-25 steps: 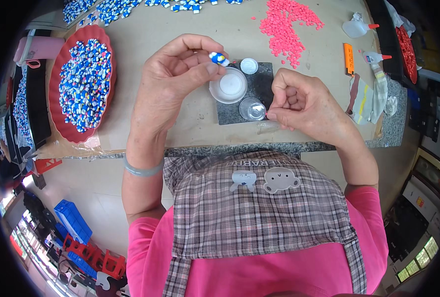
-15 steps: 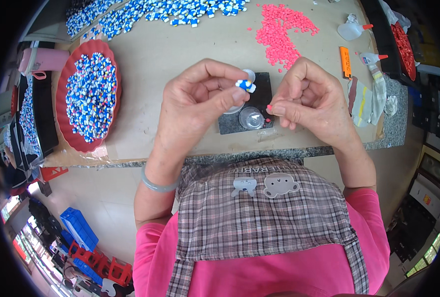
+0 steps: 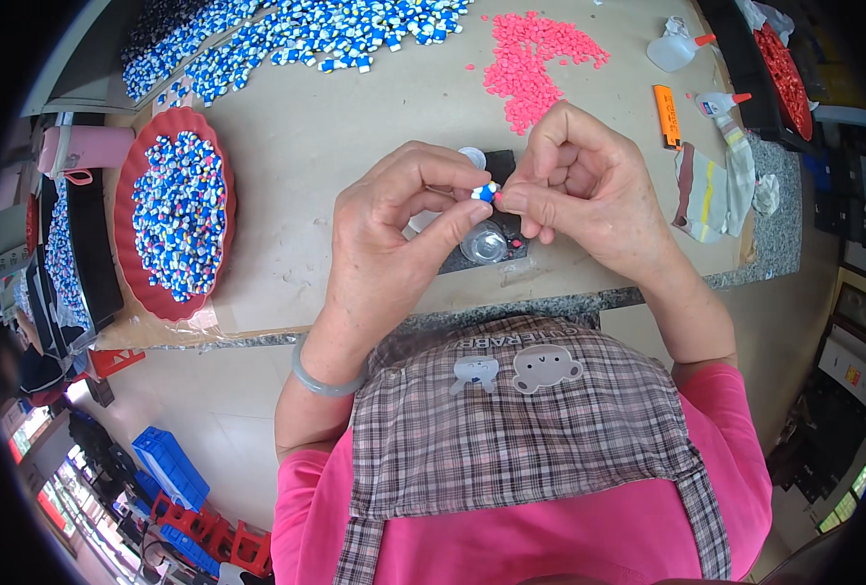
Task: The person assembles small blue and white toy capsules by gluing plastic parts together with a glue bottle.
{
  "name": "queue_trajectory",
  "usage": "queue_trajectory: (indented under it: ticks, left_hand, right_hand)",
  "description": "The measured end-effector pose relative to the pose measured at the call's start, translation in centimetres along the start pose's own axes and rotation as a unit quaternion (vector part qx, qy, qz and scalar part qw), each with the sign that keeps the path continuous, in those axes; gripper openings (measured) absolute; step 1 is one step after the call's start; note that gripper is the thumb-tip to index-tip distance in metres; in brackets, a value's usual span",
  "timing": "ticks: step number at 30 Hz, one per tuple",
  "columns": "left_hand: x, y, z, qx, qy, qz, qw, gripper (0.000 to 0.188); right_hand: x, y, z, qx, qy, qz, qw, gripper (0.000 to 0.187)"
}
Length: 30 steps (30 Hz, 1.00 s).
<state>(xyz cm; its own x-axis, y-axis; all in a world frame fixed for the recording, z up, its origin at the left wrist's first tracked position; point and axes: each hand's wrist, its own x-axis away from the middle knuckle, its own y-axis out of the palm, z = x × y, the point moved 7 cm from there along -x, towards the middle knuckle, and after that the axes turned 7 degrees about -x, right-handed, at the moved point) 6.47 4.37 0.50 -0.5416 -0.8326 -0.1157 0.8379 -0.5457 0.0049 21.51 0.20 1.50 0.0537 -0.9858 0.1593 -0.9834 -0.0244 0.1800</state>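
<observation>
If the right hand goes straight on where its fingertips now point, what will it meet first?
The right hand would probably meet the blue-and-white piece pinched in the left hand. The pink bit at the right fingertips may be touching that piece; depth is unclear.

The worktop has a tan covering sheet, with speckled grey stone showing at its near and right edges. On the left lies a red scalloped dish; beyond it, loose blue-and-white pieces spread along the far side. Small pink pieces form a heap further right. A dark slab (partly hidden) lies nearer. Rightward are two red-tipped squeeze bottles, a striped cloth and crumpled white tissue.
</observation>
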Motion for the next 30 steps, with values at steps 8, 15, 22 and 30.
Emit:
queue_trajectory:
  ticks: [8,15,22,30]
  left_hand:
    - [-0.1,0.6,2.0,-0.237,0.107,0.007,0.966,0.018]
    - [0.2,-0.4,1.7,-0.157,0.083,0.007,0.984,0.016]
    - [3.2,-14.7,3.5,-0.357,0.099,0.291,0.882,0.022]
    - [5.1,-19.7,5.2,-0.717,0.061,0.297,0.627,0.028]
  right_hand:
    - [0.2,0.1,0.7,0.038,0.016,0.021,0.999,0.024]
    - [1.1,-0.3,-1.2,0.261,-0.216,0.065,0.939,0.019]
    - [1.0,-11.1,0.7,0.294,-0.107,0.203,0.928,0.011]
    - [1.0,-8.6,1.9,0.443,-0.138,0.141,0.875,0.009]
